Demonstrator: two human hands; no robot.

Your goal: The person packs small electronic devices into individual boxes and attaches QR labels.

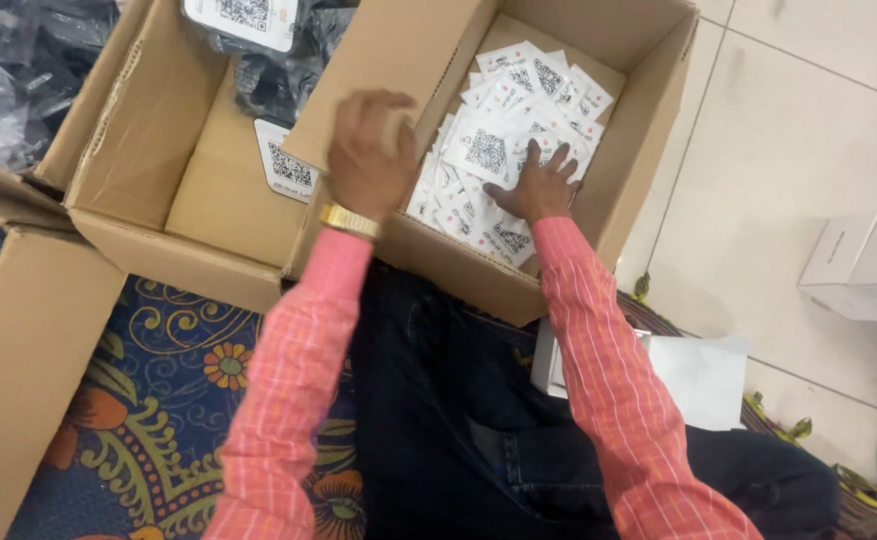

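The right hand [539, 185] lies palm down with its fingers spread flat on a heap of small white printed cards [504, 150], gripping nothing, only pressing on the top layer. The cards fill the floor of the open brown cardboard box [649, 150] and are loosely piled from its near wall up toward its far corner, so the heap's long axis runs away from the person and slightly to the right. The right hand sits on the near half of the heap, closer to the box's right wall than to the left flap.

The left hand [369, 160] is raised at the box's left flap, over the near left edge of the heap, its fingers curled inward; it is blurred, and whether it holds a card cannot be told. A gold wristwatch [349, 220] shows at its wrist. Of the two, the right hand is the one in contact with the cards; the left hangs just beside them.

To the left stands a second open cardboard box [139, 160], touching the first, with dark plastic-wrapped items [279, 80] and white labelled tags inside. Small white boxes [864, 265] stand well apart on the tiled floor [789, 130] at the right, and a patterned blue rug [169, 400] lies under the person.
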